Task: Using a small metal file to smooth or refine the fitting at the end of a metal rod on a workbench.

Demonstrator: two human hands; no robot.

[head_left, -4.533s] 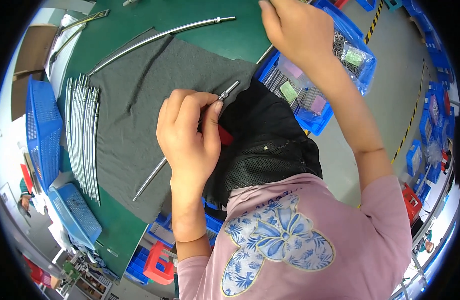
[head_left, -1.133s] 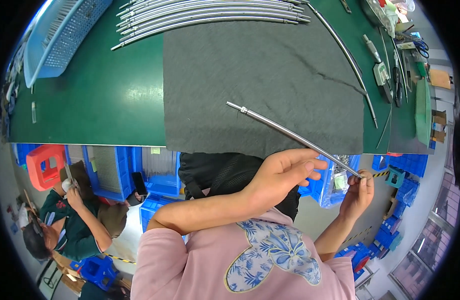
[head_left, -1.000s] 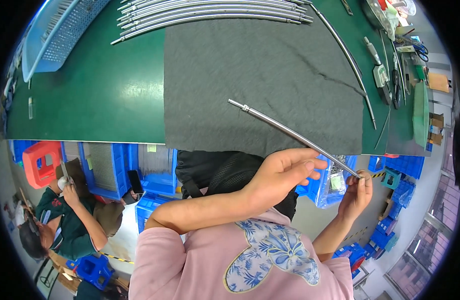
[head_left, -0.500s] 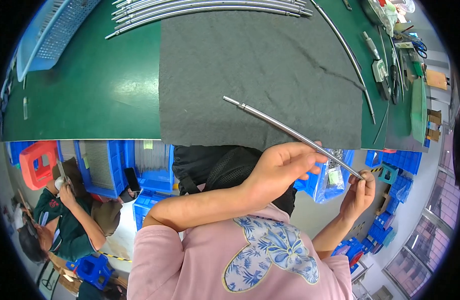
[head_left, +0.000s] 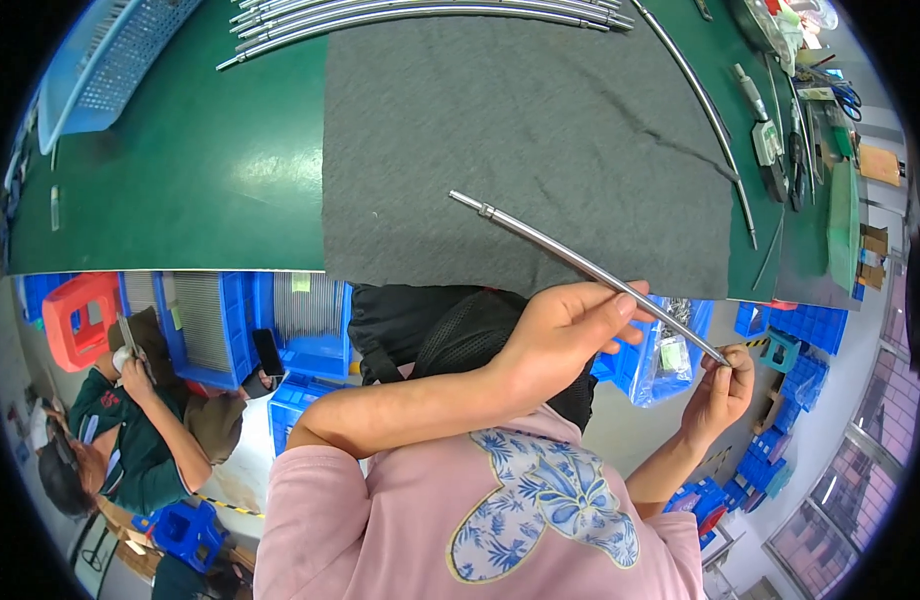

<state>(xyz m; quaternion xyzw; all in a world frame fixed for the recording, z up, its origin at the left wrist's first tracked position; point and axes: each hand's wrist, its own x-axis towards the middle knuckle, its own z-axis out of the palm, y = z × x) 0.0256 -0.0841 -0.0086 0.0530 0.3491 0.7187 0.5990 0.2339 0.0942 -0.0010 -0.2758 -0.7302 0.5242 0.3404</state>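
Observation:
A slim steel shaft [head_left: 550,245] slants from the middle of the grey cloth [head_left: 410,130] down to the right. It has a stepped, narrower end at upper left. My left hand [head_left: 570,325] is closed round it past its middle, thumb and fingers pinching it. At the lower right end, my right hand [head_left: 720,390] grips the tip between thumb and fingers. The shaft is held over the near edge of the table, across the front of my body. Along the far edge of the cloth lie several similar steel shafts [head_left: 430,14].
Another long shaft [head_left: 700,110] lies along the cloth's right side. Beyond it is a micrometer [head_left: 766,140] among other tools. A blue basket [head_left: 110,85] stands at the far left of the green table [head_left: 200,190]. Blue bins [head_left: 205,330] sit below; a co-worker [head_left: 130,430] sits at left.
The whole view has shifted very slightly. Both hands keep the same hold on the shaft, which stays at nearly the same slant.

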